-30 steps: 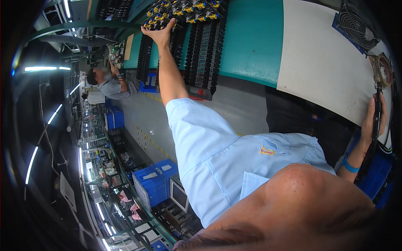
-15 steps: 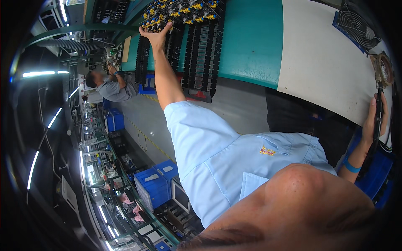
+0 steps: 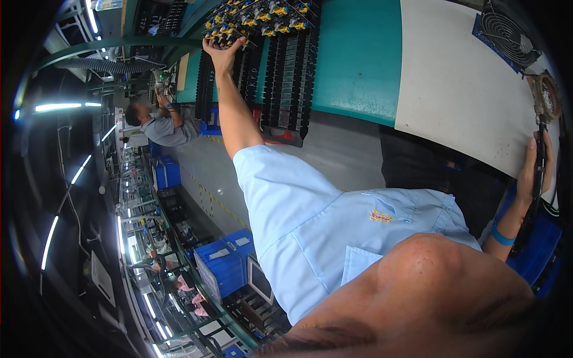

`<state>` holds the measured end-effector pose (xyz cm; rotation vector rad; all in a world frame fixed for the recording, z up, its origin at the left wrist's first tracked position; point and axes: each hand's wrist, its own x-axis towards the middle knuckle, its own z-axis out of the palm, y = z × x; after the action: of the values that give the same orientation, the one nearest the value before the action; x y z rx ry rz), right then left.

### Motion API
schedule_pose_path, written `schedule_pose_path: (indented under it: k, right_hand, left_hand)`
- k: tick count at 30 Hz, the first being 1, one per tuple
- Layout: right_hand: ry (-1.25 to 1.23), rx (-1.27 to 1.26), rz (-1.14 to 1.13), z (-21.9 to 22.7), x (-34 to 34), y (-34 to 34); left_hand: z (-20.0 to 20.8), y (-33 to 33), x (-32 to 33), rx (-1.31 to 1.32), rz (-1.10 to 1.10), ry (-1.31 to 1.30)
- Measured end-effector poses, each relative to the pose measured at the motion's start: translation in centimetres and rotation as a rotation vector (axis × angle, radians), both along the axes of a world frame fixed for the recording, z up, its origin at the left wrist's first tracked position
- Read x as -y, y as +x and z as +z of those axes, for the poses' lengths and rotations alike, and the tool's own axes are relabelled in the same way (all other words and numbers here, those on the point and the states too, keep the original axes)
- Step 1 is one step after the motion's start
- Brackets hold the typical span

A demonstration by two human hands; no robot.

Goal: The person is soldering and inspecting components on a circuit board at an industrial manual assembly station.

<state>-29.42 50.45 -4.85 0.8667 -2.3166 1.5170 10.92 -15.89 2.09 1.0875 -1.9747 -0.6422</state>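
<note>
My left arm stretches up to the far left part of the bench. There my left hand (image 3: 222, 56) is at the near edge of a cluster of small black and yellow parts (image 3: 262, 21). Its thumb and fingers are spread around that edge, and the fingertips are partly hidden. Black slotted strips (image 3: 290, 83) lie beneath and beside the cluster. At the right rim my right hand (image 3: 528, 170), with a blue wristband, is closed around a black rod-like handle (image 3: 541, 156). The handle runs up towards a brownish round holder (image 3: 544, 101) with pale material inside.
A green mat (image 3: 358, 65) and a white sheet (image 3: 456, 89) cover the bench. A fan with a wire guard (image 3: 507, 36) stands at the far right. Another person (image 3: 158, 122) works further left. Blue bins (image 3: 224, 262) stand on the floor to the left.
The whole view shifts slightly, with the background at left sliding a little right and down. Both hands keep their places at the parts and the handle.
</note>
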Motion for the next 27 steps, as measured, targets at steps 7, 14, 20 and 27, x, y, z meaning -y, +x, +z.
schedule_pose_path:
  k: [7,14,20,27]
  right_hand:
    - [-0.012,-0.028,0.018,0.0,0.0,0.0]
    - [-0.011,-0.031,0.019,0.3,0.1,0.2]
    - [-0.015,-0.027,0.021,0.4,-0.5,-0.2]
    - [-0.066,-0.041,0.029,1.1,0.2,1.3]
  left_hand:
    - [0.6,0.6,0.1,-0.001,-0.014,0.083]
    - [1.3,-2.7,-2.8,0.014,0.177,-0.044]
    - [1.5,-4.0,-3.6,-0.070,0.192,-0.017]
    - [1.5,-3.2,-2.5,0.098,0.000,-0.294]
